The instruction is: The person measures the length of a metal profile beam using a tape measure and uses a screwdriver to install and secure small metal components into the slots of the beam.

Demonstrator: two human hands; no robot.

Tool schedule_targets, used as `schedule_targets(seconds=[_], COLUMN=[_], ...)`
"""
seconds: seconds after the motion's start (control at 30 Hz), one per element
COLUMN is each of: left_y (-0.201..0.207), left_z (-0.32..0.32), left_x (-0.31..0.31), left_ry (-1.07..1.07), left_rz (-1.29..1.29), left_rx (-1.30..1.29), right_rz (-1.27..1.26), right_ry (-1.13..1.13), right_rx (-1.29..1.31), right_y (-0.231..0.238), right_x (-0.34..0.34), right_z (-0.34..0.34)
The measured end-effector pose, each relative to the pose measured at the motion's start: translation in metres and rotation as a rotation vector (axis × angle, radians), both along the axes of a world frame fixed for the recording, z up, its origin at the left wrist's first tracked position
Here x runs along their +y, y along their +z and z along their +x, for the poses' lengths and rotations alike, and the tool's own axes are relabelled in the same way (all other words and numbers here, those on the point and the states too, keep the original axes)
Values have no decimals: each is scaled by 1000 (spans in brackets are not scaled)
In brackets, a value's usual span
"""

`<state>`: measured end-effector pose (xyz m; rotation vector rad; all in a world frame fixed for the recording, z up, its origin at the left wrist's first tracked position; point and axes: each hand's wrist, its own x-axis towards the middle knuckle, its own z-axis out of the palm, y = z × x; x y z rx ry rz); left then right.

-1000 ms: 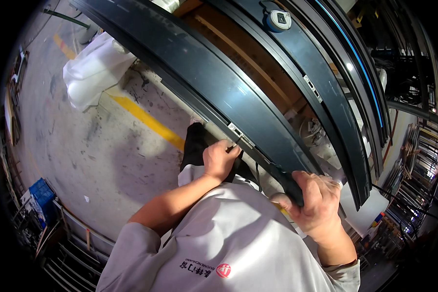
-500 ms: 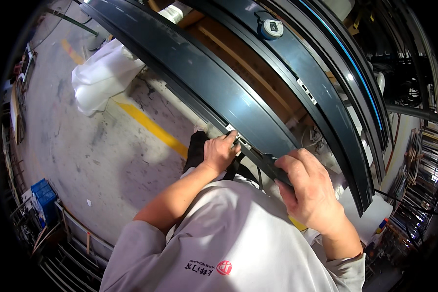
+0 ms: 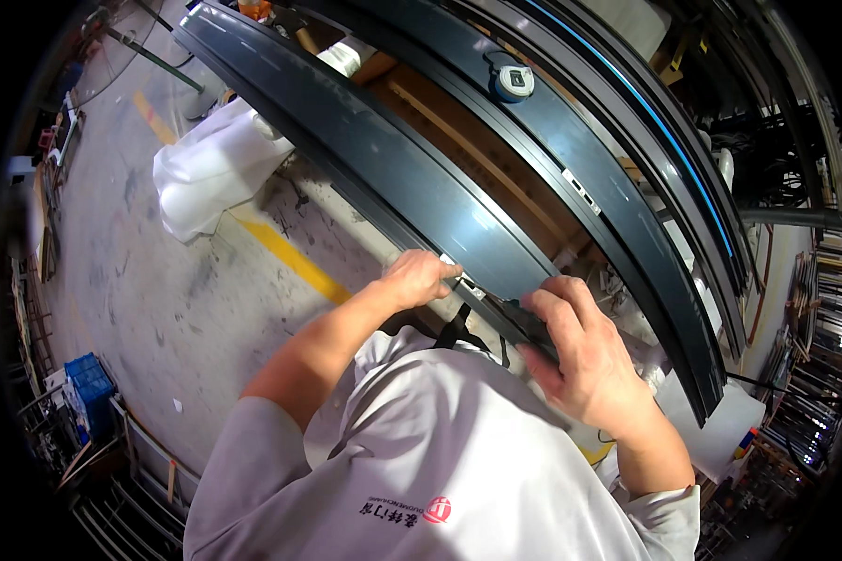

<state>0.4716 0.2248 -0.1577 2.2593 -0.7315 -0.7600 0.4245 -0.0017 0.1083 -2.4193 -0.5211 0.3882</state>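
Observation:
A long dark grey metal profile (image 3: 384, 154) runs diagonally in front of me, and a small silver slotted plate (image 3: 470, 286) lies on its near edge. My left hand (image 3: 419, 280) is closed, with thumb and index fingertip pressed together over the plate's far end; what they pinch is hidden. Nearer the profile's right end, my right hand (image 3: 585, 351) curls round something dark whose kind I cannot make out. A thin dark piece points from it towards the plate. A second dark profile (image 3: 617, 201) lies beyond, bearing a similar silver plate (image 3: 581, 191).
On the second profile sits a round white-and-blue tape measure (image 3: 514, 82). White-wrapped supports (image 3: 206, 182) stand under the profiles. Further dark profiles (image 3: 664, 140) lie at the right, one with a blue strip. A blue crate (image 3: 89, 383) stands at the lower left, and a yellow line (image 3: 295, 262) crosses the floor.
My left hand has shifted slightly along the plate, and its forearm has swung up and left. My right hand stays by the profile's right end. The whole view has shifted slightly.

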Motion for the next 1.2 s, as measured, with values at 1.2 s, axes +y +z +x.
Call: schedule_targets(seconds=[1.2], left_y=[-33], left_z=[6], left_x=[-12], left_ry=[-75], left_rz=[-108], left_rx=[-27], right_rz=[-230], right_ry=[312], right_rx=[-344], right_y=[13], right_x=[11], right_z=[12])
